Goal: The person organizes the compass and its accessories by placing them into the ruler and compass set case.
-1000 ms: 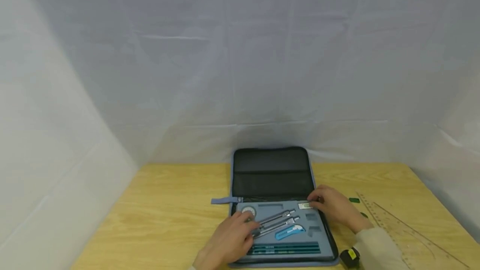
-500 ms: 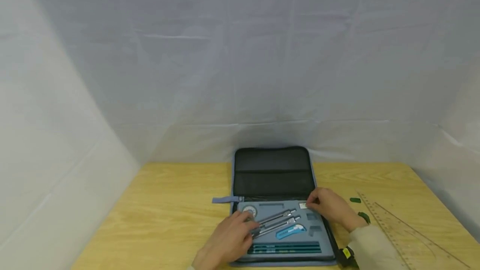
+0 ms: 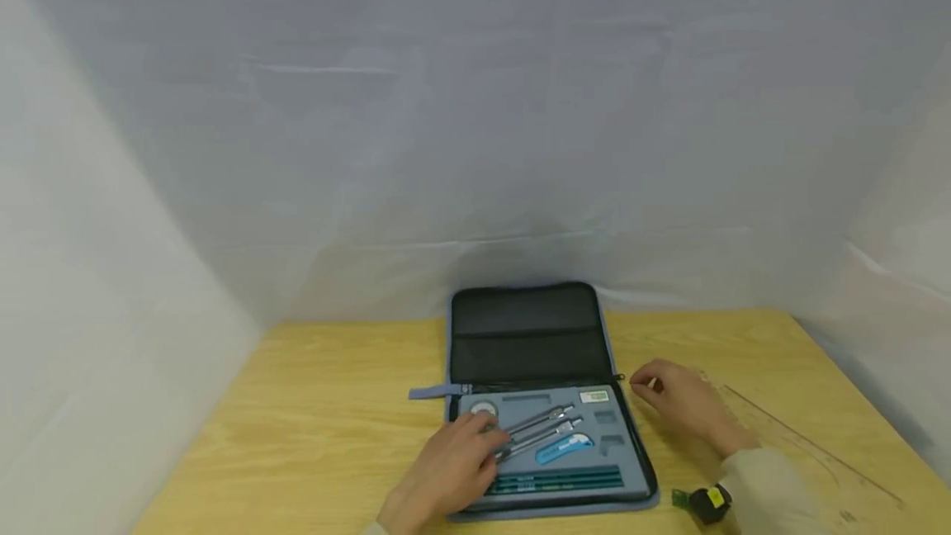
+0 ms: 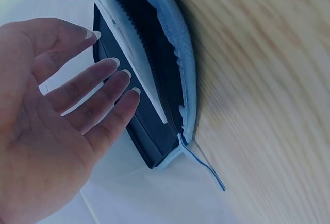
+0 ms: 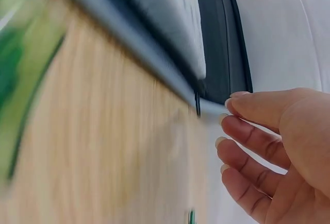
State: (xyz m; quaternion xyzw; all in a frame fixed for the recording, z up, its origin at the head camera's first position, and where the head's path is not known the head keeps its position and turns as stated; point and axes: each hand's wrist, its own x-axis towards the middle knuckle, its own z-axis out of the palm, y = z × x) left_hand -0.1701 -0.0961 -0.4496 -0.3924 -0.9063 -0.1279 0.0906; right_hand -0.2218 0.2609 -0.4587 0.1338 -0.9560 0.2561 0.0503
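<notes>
Right hand clear of the case, white block lying in the tray's far corner

Nearest the onlooker, a black object with a yellow label [image 3: 711, 504] lies on the wooden table [image 3: 334, 403], a small green piece [image 3: 679, 499] just beside it. The left hand [image 3: 449, 462] lies over the left part of the grey tray [image 3: 631, 465], its fingers parted and gently bent, with nothing seen in its grasp; whether the fingertips touch the tray cannot be told. Beyond its wrist run dark green pencils [image 3: 557, 480], then a blue cutter [image 3: 565, 448] and two metal compasses [image 3: 546, 436], whose near ends the fingers partly hide, and a round white item [image 3: 484, 408].

Farther back, the right hand [image 3: 683, 403] hangs beside the case, loosely curled, thumb near forefinger, and no object shows between them. A second ago it was at the white block [image 3: 593, 396]; now that block lies wholly uncovered at the tray's far right corner. The change suggests that the block has been let go and its placing finished. Right of this hand lies a clear set square [image 3: 813, 445]. Behind stands the lid [image 3: 523, 304] of the unfolded case, against a white sheet [image 3: 446, 147].
</notes>
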